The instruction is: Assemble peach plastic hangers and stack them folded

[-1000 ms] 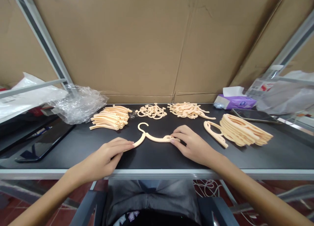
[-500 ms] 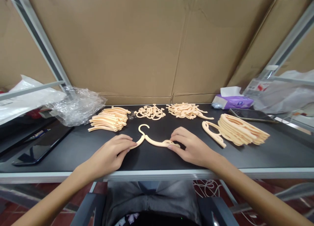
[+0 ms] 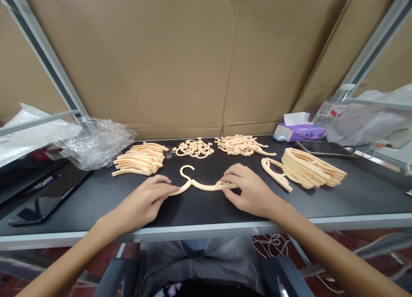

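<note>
A cream plastic clothes hanger (image 3: pixel 206 187) lies on the black tabletop in front of me, its hook pointing away. My left hand (image 3: pixel 148 199) pinches the end of its left arm between thumb and fingers. The right arm's end is in the grip of my right hand (image 3: pixel 246 189), which covers its tip. Beyond the hanger lie a pile of curved arm pieces (image 3: pixel 140 158), a heap of small hooks (image 3: pixel 195 148) and a pile of thin branching pieces (image 3: pixel 242 145). Wider slotted arm pieces (image 3: pixel 310 169) are stacked to the right, one lying apart on the near side.
Crumpled clear plastic (image 3: pixel 98 142) and a dark phone-like slab (image 3: pixel 48 198) are on the left. A purple tissue pack (image 3: pixel 299 131) and a phone (image 3: pixel 325 148) sit at the back right. Cardboard (image 3: pixel 180 65) walls the back, and a metal edge (image 3: pixel 206 232) runs along the front.
The view has shifted slightly. Both hands keep hold of the hanger's two ends, and its arms look a little flatter than before.
</note>
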Motion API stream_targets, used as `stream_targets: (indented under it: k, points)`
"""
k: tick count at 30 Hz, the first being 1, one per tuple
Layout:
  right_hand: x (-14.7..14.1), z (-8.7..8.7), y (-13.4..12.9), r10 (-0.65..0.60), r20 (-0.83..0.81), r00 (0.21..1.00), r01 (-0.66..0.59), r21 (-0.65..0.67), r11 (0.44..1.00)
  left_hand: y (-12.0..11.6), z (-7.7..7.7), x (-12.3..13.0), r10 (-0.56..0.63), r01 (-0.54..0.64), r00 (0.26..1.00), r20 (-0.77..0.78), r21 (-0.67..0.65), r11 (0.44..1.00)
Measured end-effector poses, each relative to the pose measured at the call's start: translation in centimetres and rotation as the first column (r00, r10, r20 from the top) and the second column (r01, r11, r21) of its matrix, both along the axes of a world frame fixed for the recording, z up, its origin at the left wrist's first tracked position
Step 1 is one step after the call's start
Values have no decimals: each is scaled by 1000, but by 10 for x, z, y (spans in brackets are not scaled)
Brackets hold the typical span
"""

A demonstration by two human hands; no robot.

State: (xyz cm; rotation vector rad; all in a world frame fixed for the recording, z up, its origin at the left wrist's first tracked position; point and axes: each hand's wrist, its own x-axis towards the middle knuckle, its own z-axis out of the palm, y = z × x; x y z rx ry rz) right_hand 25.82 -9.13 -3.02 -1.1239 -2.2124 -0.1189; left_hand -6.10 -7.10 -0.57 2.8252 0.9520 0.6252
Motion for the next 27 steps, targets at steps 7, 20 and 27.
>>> stream_targets:
  k: [7, 20, 27]
  points:
    - [1, -2, 1, 12, -2, 1000, -12, 33, 999, 5, -2, 6, -58, 56, 998, 15, 112, 992]
    - [0, -1, 1, 143, -30, 989, -143, -10, 990, -4, -10, 20, -4, 5, 1000, -11, 99, 995]
    - [-2, 5, -2, 193, -84, 978, -197, -50, 979, -10, -5, 35, 15, -17, 996, -83, -21, 1000]
